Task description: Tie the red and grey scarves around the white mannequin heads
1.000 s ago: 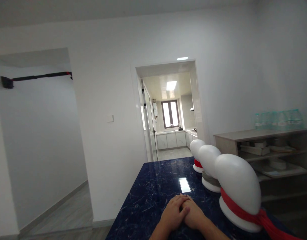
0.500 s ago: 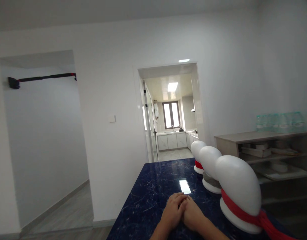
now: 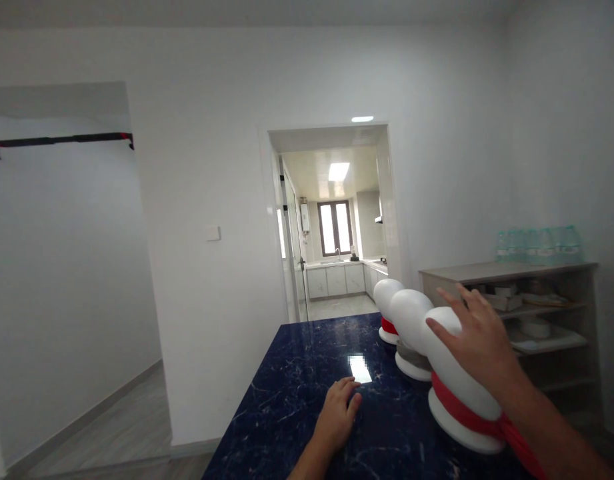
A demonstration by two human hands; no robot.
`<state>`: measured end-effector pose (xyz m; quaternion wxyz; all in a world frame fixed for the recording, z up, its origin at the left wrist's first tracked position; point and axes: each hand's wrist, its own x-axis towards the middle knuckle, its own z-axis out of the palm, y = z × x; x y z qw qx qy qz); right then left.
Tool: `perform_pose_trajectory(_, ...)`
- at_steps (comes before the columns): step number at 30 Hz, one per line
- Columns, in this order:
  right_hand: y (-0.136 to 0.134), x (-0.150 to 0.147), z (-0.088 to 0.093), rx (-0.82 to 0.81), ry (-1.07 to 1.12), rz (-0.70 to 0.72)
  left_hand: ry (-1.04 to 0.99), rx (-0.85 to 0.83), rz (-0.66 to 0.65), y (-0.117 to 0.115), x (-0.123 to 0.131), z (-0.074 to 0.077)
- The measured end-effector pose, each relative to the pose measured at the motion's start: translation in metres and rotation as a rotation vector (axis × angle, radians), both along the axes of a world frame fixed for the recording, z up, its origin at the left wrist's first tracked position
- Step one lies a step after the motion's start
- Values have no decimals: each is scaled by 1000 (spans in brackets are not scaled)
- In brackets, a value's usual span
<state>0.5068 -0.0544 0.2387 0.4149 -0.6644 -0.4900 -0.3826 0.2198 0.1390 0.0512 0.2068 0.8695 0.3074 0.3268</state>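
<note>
My left hand (image 3: 338, 412) rests on the glossy dark-blue marbled table (image 3: 281, 393), with its fingers loosely stretched and nothing in them. To the right, my right hand (image 3: 479, 340) is raised at the top of the nearest white mannequin head (image 3: 449, 363), fingers spread; whether it touches cannot be told. A red cloth (image 3: 459, 412) is tied around this head, with a loose end trailing under my right forearm. Behind it stand a middle white head (image 3: 409, 313) with a grey band (image 3: 413, 355) and a far white head (image 3: 387, 293) with a red band (image 3: 388, 327).
A wooden shelf unit (image 3: 457, 272) along the right wall carries several water bottles (image 3: 539, 245) and, lower down, boxes and a white roll-like thing. Beyond the table's far edge, a doorway opens to a kitchen (image 3: 337, 280). A wall opening is at left.
My hands were together on the table; they have come apart. The right one has moved up and right to the nearest head, while the left stays on the table. The view has shifted slightly.
</note>
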Motion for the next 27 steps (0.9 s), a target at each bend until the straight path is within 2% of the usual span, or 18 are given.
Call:
perform_pose_trajectory(3,4,45,-12,-24,137,-63,21,7,6,-1,0,1)
perform_pose_trajectory(6,9,68,-34,-102,318,42,31,-8,17,-2,0,1)
perform_pose_trajectory(9,8,78,-54,-124,470,136,37,-24,28,-2,0,1)
perform_pose_trajectory(12,2,89,-75,-42,650,198,65,-13,19,-2,-1,2)
perform_pose_trajectory(16,-7,113,-114,90,928,298,184,35,-80,-4,4,7)
perform_pose_trajectory(19,-11,131,-147,84,1078,351,209,19,-155,-14,28,7)
perform_pose_trajectory(22,-13,141,-172,70,1133,368,154,-63,-255,-34,70,1)
perform_pose_trajectory(25,-14,138,-184,48,1195,389,54,-207,-381,-62,118,-2)
perform_pose_trajectory(27,-14,129,-184,22,1232,371,-117,-284,-496,-83,143,2)
